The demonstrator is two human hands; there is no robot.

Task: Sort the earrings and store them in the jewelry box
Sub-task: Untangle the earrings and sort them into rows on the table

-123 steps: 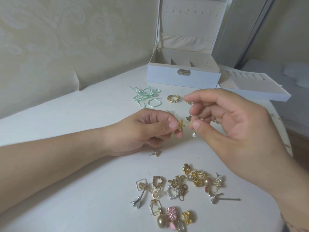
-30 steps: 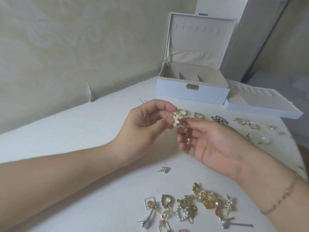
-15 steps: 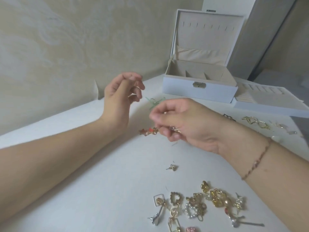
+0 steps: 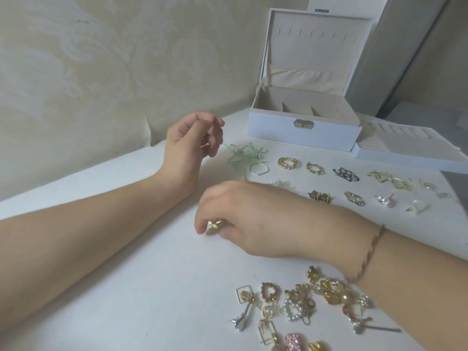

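r hand (image 4: pixel 255 219) low on table (image 4: pixel 126 287), fingers pinching gold earring (image 4: pixel 215 224). l hand (image 4: pixel 188 145) raised, fingers loosely curled, holding nothing.

white table (image 4: pixel 126 287), cream patterned wallpaper (image 4: pixel 101 59) behind — grey panel (image 4: pixel 395 46) at far right

White jewelry box (image 4: pixel 302 135) (beige lining)

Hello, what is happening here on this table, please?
A person is sorting earrings. The right hand pinches a gold earring low over the white table; the left hand hovers, holding nothing. Sorted pairs lie in rows before the open jewelry box, and an unsorted pile waits nearer.
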